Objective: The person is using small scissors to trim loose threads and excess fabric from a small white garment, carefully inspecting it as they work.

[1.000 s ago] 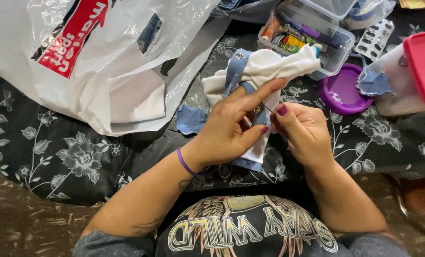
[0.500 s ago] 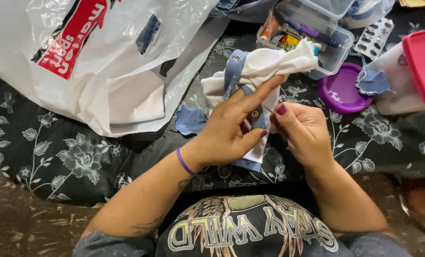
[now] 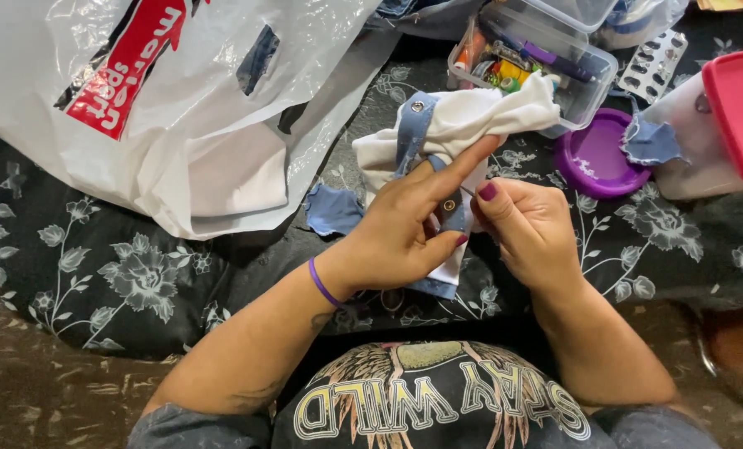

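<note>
So the thing being worked on is a small white cloth garment (image 3: 463,125), bunched up and rumpled, with blue denim trim (image 3: 413,133) running down it and a couple of little metal snaps (image 3: 449,204) on that trim. It's sitting right in the middle of the view, on a black fabric with a pale flower print (image 3: 122,274), just in front of the person's chest. The left hand (image 3: 404,224) is lying over the garment with the index finger stretched out straight along the white cloth and the thumb tucked under, so it's pinning and gripping the piece rather than spread open. The right hand (image 3: 529,229) is curled in tight right beside it, fingertips pinched together at the edge of the trim; can't tell if there's something tiny between them, it's too small to see. A purple band (image 3: 321,284) is on the left wrist. A loose blue fabric scrap (image 3: 331,209) lies just left of the garment. Behind it there's a clear plastic box (image 3: 546,58) full of colourful bits, a purple round lid (image 3: 597,158) to the right, and a big white plastic bag (image 3: 180,91) off to the left.
</note>
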